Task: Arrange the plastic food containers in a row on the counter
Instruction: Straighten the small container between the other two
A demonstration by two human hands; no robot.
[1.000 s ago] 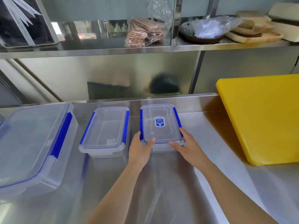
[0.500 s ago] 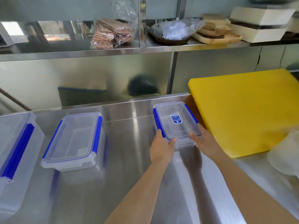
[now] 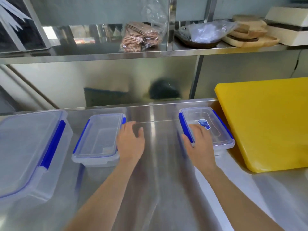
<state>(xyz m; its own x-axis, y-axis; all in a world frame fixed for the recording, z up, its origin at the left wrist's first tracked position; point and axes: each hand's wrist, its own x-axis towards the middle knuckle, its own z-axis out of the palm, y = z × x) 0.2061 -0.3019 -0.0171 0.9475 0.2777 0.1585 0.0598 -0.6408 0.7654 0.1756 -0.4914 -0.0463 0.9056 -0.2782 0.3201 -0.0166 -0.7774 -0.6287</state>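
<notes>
Now clear blue-clipped container (image 3: 218, 130) — right fingers (image 3: 199, 131) resting flat on it, left fingers (image 3: 129, 129) released

Beside the yellow cutting board (image 3: 266, 124), clear containers (image 3: 206, 125) with blue clips and a blue label (image 3: 203, 124) sit on silvery steel counter (image 3: 158, 172).

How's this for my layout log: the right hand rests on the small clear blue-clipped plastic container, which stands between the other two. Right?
Not between: in the head view the small clear blue-clipped plastic container stands at the row's right end; the right hand rests on it.
</notes>
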